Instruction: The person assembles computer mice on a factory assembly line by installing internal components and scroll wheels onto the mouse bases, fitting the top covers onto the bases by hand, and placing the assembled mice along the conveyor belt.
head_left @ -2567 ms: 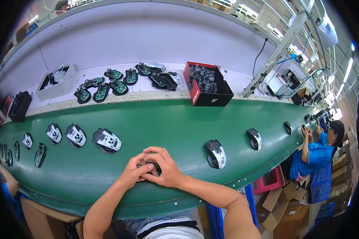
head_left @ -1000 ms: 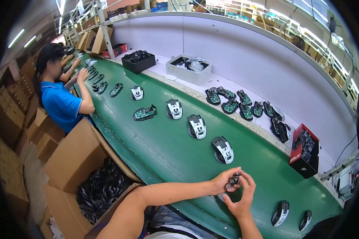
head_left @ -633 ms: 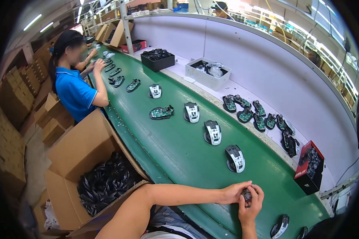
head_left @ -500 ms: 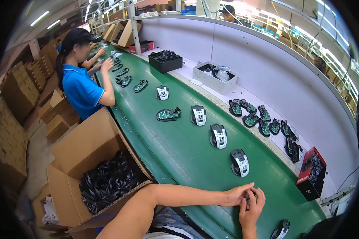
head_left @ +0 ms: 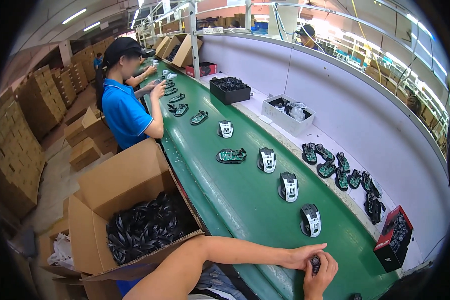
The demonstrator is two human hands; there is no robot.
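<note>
My left hand [head_left: 301, 257] and my right hand [head_left: 322, 276] meet over the near part of the green conveyor belt. Between them is a small dark, knobbly part [head_left: 315, 264], largely covered by fingers, so its kind is unclear. The right fingers curl round it; the left hand cups it from the other side, its index finger stretched out. Just beyond my hands lies a white-and-black computer mouse shell [head_left: 311, 220], apart from them. Farther up the belt are more half-built mice [head_left: 288, 187] and a mouse base with a green circuit board [head_left: 231, 156].
Left of the belt stands an open carton [head_left: 119, 191] of black curved plastic pieces. Along the right ledge are circuit-board mouse bases [head_left: 326, 169], a red-and-black box [head_left: 393, 239] of small dark parts, a white box [head_left: 288, 115] and a black box [head_left: 230, 90]. A co-worker [head_left: 126, 105] in blue works up the belt.
The view has swung, so the belt and its mice appear lower and farther right. The nearest mouse has almost left the lower edge. My hands stay together round the dark part, which shows more plainly.
</note>
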